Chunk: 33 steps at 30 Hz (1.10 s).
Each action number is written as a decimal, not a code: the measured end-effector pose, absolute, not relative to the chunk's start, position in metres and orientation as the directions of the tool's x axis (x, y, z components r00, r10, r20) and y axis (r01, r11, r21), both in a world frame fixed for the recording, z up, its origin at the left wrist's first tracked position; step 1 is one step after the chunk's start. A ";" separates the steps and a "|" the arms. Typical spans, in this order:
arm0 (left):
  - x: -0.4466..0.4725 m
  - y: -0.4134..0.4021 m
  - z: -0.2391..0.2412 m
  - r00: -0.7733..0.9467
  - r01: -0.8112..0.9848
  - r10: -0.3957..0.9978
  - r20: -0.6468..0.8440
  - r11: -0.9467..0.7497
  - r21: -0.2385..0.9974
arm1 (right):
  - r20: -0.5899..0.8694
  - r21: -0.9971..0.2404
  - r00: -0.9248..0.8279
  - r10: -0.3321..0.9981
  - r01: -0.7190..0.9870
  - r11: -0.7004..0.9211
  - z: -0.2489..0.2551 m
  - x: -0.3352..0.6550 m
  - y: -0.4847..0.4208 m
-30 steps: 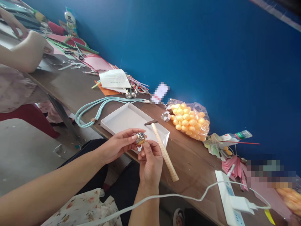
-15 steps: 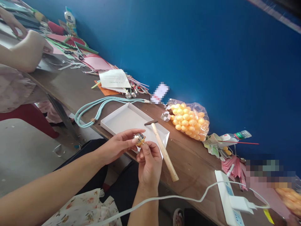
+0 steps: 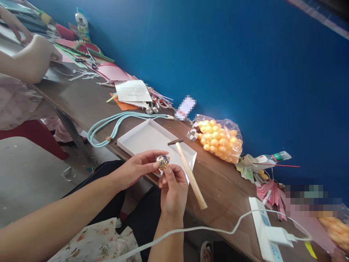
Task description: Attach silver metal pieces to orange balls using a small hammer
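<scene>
A shiny openwork metal ball (image 3: 163, 162), silver with a golden underside, is held up over the near edge of a shallow white box lid (image 3: 136, 135). My left hand (image 3: 140, 165) grips it between thumb and fingers from the left. From below, my right hand (image 3: 173, 183) pinches at its lower edge; whether a small part sits between those fingertips is hidden. Right of my hands, a hammer (image 3: 191, 174) with a wooden handle rests with its head over the lid. Behind the lid lies a looped light-blue cord (image 3: 120, 120), near two similar metal balls (image 3: 152, 110).
A clear bag of orange balls (image 3: 219, 140) lies by the blue wall. A white power strip (image 3: 264, 229) with a plug and cable (image 3: 201, 229) is at the right; the cable crosses my right forearm. Paper scraps (image 3: 114, 72) and another person's arm (image 3: 29, 62) are at the left.
The metal ball has turned slightly in my fingers and shifted a little to the right. Both hands keep their grip, and everything on the table stays in place.
</scene>
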<state>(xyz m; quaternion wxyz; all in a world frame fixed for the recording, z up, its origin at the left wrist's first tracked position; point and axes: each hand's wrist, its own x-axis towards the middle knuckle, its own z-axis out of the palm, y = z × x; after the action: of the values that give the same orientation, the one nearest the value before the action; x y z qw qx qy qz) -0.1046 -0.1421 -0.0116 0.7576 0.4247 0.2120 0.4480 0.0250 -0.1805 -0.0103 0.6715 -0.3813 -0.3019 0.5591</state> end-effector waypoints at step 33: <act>-0.107 -0.145 -0.007 0.517 -0.491 0.853 0.074 0.225 0.842 | -0.019 -0.889 0.177 0.984 -0.453 0.064 -0.012 0.025 -0.184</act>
<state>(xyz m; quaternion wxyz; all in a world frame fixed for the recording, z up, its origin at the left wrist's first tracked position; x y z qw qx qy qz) -0.1067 -0.1451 -0.0075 0.7544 0.4351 0.2078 0.4455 0.0247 -0.1845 -0.0116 0.6515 -0.4049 -0.3280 0.5514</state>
